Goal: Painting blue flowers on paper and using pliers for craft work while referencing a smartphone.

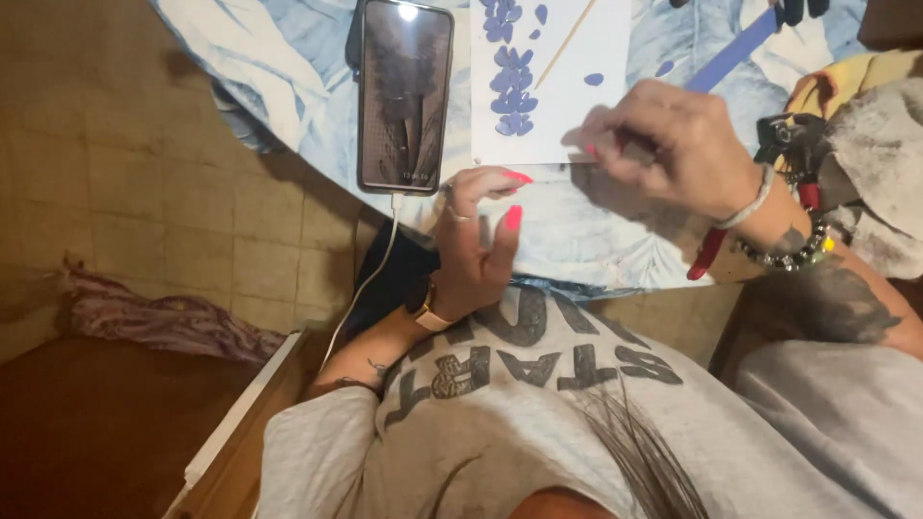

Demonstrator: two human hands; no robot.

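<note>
On the table edge the right hand [673,144] pinches closed at the white sheet [577,115] with blue petals [512,91], left hand [476,240] open beside; a careless nudge could scatter them.

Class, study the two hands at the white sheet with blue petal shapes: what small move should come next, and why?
Probably the right hand presses its pinched piece down onto the white sheet: its fingertips already rest at the sheet's lower edge, and the left hand hovers open beside it.

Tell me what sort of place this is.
Probably a home craft table: a leaf-print tablecloth, a white sheet with small blue petal shapes, and a charging phone beside a tiled floor.
</note>
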